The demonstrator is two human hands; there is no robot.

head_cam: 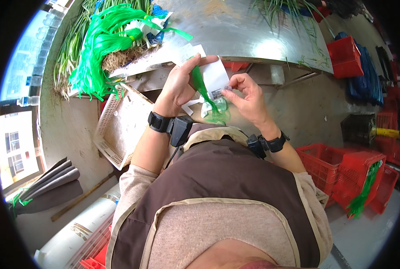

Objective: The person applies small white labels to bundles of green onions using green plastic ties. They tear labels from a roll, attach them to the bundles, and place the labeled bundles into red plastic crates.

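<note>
My left hand (178,85) is closed around a gathered green mesh net (200,82) and the upper part of a white paper label strip (214,74). The strip curls outward from those fingers, and small print shows near its lower end. Thumb and fingertips of my right hand (248,95) pinch that lower end. Below the hands the net spreads out over my lap, with white slips (205,108) lying by it. Bundles of green mesh nets (109,40), tied with bands, rest on spring onions (132,55) at the table's left.
A steel table (220,30) stands ahead, with more spring onions (287,13) at its far right. To the left is a white plastic crate (109,144). Red crates (321,159) are stacked at right, one with green netting (366,191). A large white roll (75,232) lies lower left.
</note>
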